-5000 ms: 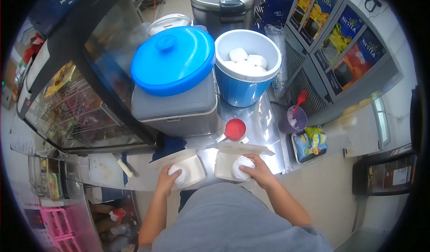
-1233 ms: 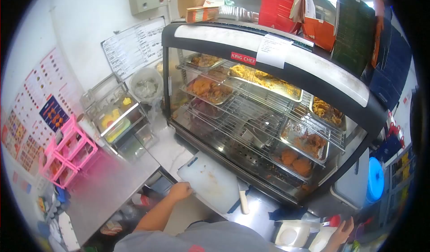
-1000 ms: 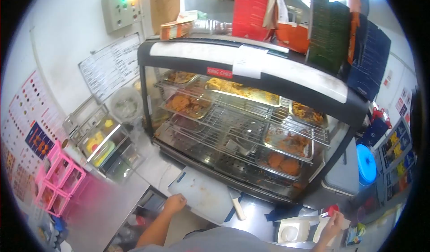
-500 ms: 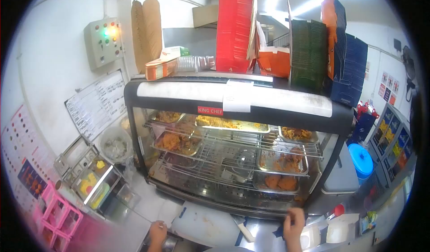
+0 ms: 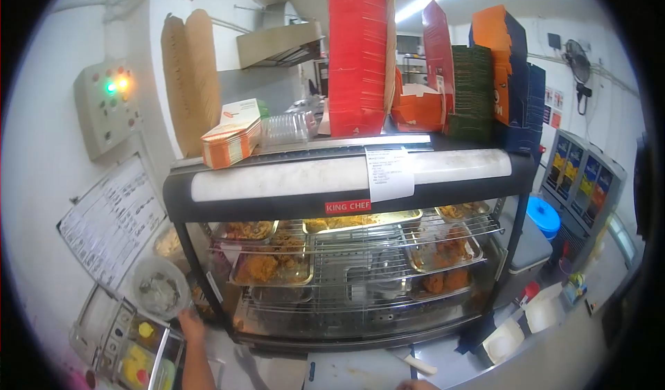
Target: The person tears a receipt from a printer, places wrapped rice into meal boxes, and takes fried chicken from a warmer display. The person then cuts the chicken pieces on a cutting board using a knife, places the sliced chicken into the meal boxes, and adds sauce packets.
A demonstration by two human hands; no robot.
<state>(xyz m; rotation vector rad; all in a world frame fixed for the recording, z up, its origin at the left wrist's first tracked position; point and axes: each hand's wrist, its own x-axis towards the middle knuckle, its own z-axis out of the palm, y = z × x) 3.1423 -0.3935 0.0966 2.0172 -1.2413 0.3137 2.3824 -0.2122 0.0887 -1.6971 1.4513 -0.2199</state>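
Note:
My left hand (image 5: 188, 321) is stretched out to the left, at the lower right side of a round clear plastic tub (image 5: 166, 308). Its fingers are too small and blurred to show whether they touch the tub or grip anything. Only a sliver of my right hand (image 5: 415, 385) shows at the bottom edge, by a white cutting board (image 5: 346, 370); its fingers are hidden. A knife with a pale handle (image 5: 424, 366) lies on the board's right side. Metal tongs (image 5: 248, 364) rest on the counter right of my left forearm.
A heated display cabinet (image 5: 277, 183) holds trays of fried chicken (image 5: 263, 269). Stacked cardboard boxes (image 5: 357, 57) stand on top. Food containers (image 5: 135, 362) sit at lower left, beneath a whiteboard (image 5: 104, 217). Open paper boxes (image 5: 503, 341) lie at right.
My left hand has moved left and forward from the counter to the clear tub. My right hand has dropped almost out of view. The head view has tilted up and shifted.

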